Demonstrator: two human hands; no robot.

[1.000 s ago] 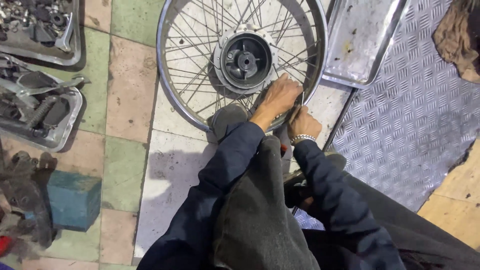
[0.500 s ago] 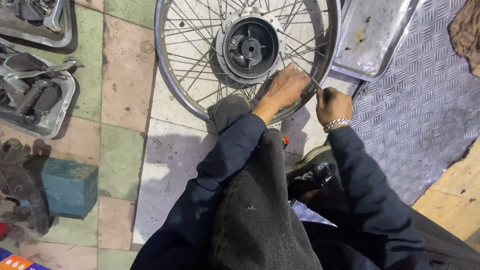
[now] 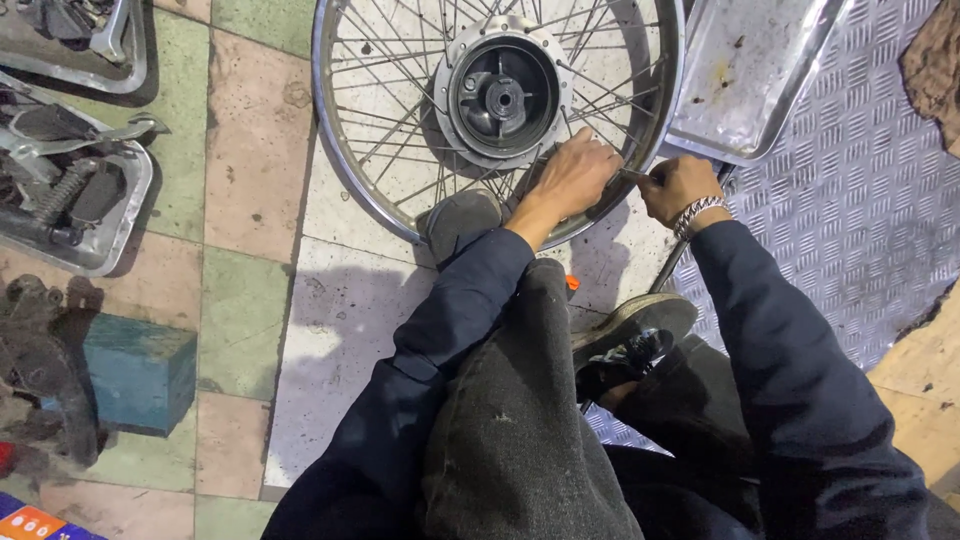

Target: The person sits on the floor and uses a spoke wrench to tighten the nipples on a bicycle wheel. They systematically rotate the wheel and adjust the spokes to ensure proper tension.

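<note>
A spoked motorcycle wheel with a chrome rim lies flat on the tiled floor, its dark hub in the middle. My left hand grips the spokes at the near right part of the rim. My right hand, with a metal bracelet on the wrist, is closed on a thin metal tool whose tip points at the spokes beside my left hand. One shoe rests against the near rim, the other shoe is tucked under my leg.
A shiny metal tray lies at the wheel's right on checker-plate sheet. Trays of dark engine parts stand at the left. A teal block sits at the lower left beside a greasy part.
My right hand has moved right and up, away from my left hand, and now holds the thin tool at the rim. The view has shifted, and the wheel looks closer.
</note>
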